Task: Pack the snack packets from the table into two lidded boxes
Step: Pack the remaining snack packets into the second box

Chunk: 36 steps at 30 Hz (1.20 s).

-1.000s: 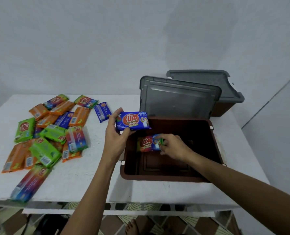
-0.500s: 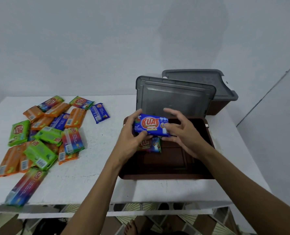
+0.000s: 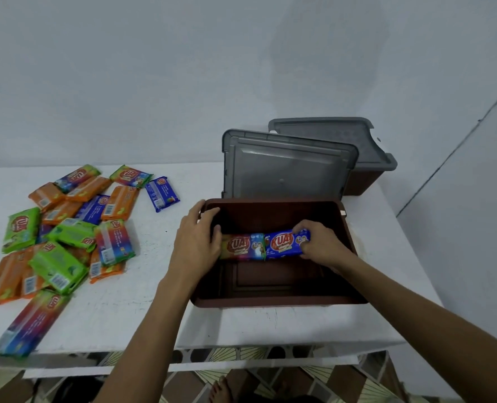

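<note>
An open brown box stands on the white table, its grey lid propped upright behind it. Inside, a multicoloured snack packet stands on edge, and a blue snack packet stands right of it, touching it. My right hand grips the blue packet's right end. My left hand lies over the box's left wall, fingers against the multicoloured packet's left end. A heap of several orange, green, blue and multicoloured packets lies on the table's left part.
A second brown box with a closed grey lid stands behind the open one at the back right. One long multicoloured packet lies at the table's front left edge. A bare foot shows on the patterned floor below the table.
The blue packet went from my left hand, over the box, down into it beside the multicoloured packet, now held by my right hand. My left hand moved to the multicoloured packet's left end.
</note>
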Motion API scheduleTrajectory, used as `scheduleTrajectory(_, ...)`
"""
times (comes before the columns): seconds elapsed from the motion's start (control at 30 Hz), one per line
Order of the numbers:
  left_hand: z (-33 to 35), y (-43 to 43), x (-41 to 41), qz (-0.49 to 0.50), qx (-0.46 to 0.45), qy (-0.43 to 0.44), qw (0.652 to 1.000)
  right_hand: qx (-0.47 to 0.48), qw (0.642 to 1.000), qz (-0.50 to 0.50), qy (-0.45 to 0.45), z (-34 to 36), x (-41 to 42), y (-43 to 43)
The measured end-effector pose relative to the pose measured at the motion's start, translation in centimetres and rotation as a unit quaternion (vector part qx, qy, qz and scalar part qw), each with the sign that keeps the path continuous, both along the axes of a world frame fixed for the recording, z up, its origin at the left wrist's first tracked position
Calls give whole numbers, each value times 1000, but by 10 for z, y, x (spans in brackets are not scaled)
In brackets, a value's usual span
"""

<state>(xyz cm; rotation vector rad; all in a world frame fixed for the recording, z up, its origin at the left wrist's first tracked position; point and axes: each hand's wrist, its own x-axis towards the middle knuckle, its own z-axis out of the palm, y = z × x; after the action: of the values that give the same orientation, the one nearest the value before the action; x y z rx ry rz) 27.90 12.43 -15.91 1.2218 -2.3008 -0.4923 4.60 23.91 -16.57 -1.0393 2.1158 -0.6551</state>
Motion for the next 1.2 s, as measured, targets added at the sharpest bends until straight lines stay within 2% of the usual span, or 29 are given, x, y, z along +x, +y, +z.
scheduleTrajectory(0.07,-1,2,0,5,-1,6,1000,31,993,62,95,1,1,-3)
scheduleTrajectory(0.17,-1,4,0,3,14,11,1000,70,964,135,218,1,3,-7)
scheduleTrajectory(0.27,-1,5,5,-18,35,35,999,116,936,162,291,4,10,-10)
scheduleTrajectory(0.33,-3,4,15,-34,49,56,997,108,930,154,317,13,21,-14)
scheduleTrajectory(0.4,-6,2,33,-38,54,64,996,26,935,149,322,24,36,-23)
scheduleTrajectory(0.47,-10,-1,59,-27,55,66,996,-103,931,164,308,32,60,-34)
scheduleTrajectory(0.53,-14,-6,93,-5,50,63,997,-209,905,205,309,41,95,-49)
scheduleTrajectory(0.63,-25,-17,153,42,44,47,997,-277,868,236,339,47,161,-73)
scheduleTrajectory(0.7,-33,-24,195,87,35,36,995,-258,869,259,333,46,207,-91)
scheduleTrajectory(0.77,-41,-31,233,142,21,8,990,-202,887,288,300,39,247,-112)
scheduleTrajectory(0.9,-54,-40,285,229,73,-119,963,-86,908,329,245,8,301,-154)
scheduleTrajectory(1.03,-65,-47,308,206,144,-188,949,-32,904,368,215,-30,322,-176)
scheduleTrajectory(1.2,-49,-52,319,157,157,-177,959,-77,907,331,247,-36,328,-174)
